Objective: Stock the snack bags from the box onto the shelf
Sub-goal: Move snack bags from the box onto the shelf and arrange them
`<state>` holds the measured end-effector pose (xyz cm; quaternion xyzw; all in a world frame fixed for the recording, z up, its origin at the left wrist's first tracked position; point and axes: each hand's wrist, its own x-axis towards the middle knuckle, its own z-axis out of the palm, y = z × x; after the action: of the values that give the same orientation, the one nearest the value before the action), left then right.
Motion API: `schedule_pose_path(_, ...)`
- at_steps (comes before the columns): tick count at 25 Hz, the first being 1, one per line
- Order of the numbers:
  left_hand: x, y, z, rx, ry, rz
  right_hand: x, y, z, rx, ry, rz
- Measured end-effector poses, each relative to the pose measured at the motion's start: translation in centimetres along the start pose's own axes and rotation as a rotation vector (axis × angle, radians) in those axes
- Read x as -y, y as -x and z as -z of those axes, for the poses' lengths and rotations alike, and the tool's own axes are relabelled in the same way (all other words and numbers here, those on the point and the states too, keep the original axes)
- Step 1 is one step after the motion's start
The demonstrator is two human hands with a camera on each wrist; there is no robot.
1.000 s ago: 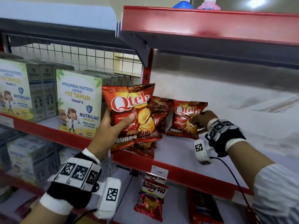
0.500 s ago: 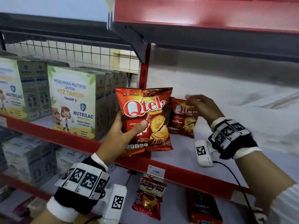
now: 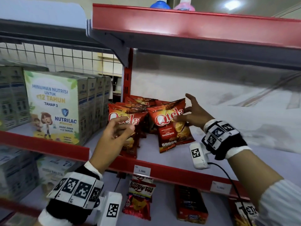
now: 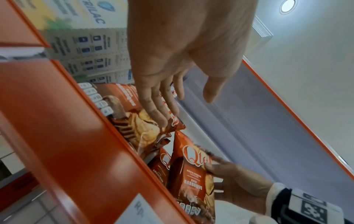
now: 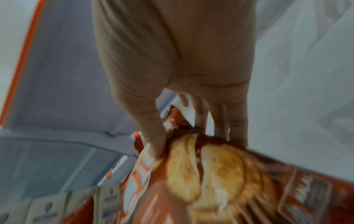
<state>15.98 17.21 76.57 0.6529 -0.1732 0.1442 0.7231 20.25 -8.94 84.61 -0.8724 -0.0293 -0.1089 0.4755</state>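
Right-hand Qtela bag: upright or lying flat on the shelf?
Upright, leaning a little. The Qtela bag stands on its bottom edge on the shelf, logo facing out; the right hand pinches its top corner, thumb in front.

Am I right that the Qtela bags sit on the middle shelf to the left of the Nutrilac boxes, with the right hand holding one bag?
Not quite: the Qtela bags sit to the right of the Nutrilac boxes, as the head view shows. The rest holds: they are on the middle shelf, and the right hand holds one bag.
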Motion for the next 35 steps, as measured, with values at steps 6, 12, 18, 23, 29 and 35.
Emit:
schedule_pose_path(6,0.6,0.3,1.9,-0.003,-0.031,-0.009,-1.4,-5.0,-4.7,-0.216,0.104,-0.045)
schedule_pose_path(12,1.4,0.3,3.7,-0.042,-0.074,-0.006,-1.5,-6.4,-5.5,-0.227,0.216,-0.158)
schedule_pose_path(18,1.9,0.5,3.6,-0.022,-0.106,0.004,-2.0,-5.7,-6.7,-0.195,0.188,-0.135)
schedule_pose_path(23,1.7,0.8,3.6,-0.003,-0.114,0.007,-2.4,-5.5,-6.5,-0.300,0.118,-0.167)
schedule_pose_path(29,1.4,1.3,3.4,0.019,-0.106,0.015,-1.0,-4.1,-4.9,-0.319,0.128,-0.202)
schedule_pose_path(35,1.1,1.1,1.3,0.096,-0.068,-0.009,2.5,-0.8,-1.3,-0.309,0.086,-0.172)
